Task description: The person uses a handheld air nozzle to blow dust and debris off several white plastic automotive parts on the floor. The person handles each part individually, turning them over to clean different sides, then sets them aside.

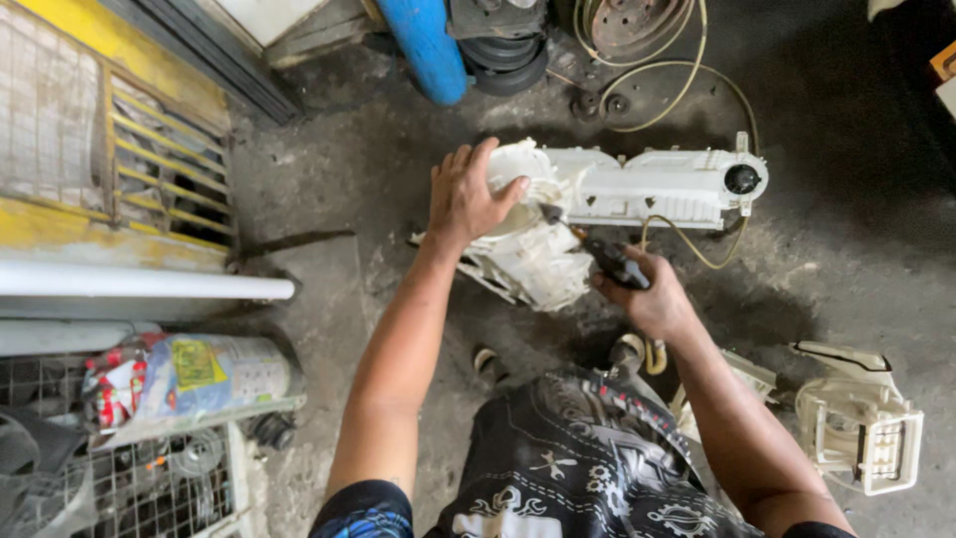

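Left hand [466,199] presses flat, fingers spread, on the rounded left end of the white plastic housing [637,189] lying on the concrete floor [329,259], not clenched around anything. Right hand [652,299] is closed on a dark-handled tool [609,261] whose tip points up-left into the housing's lower left section, just right of the left hand. The housing's long axis runs left-right, stretching away to the right of both hands; a second white vent part [861,418] sits well apart at lower right, a blue cylinder [423,45] at top.
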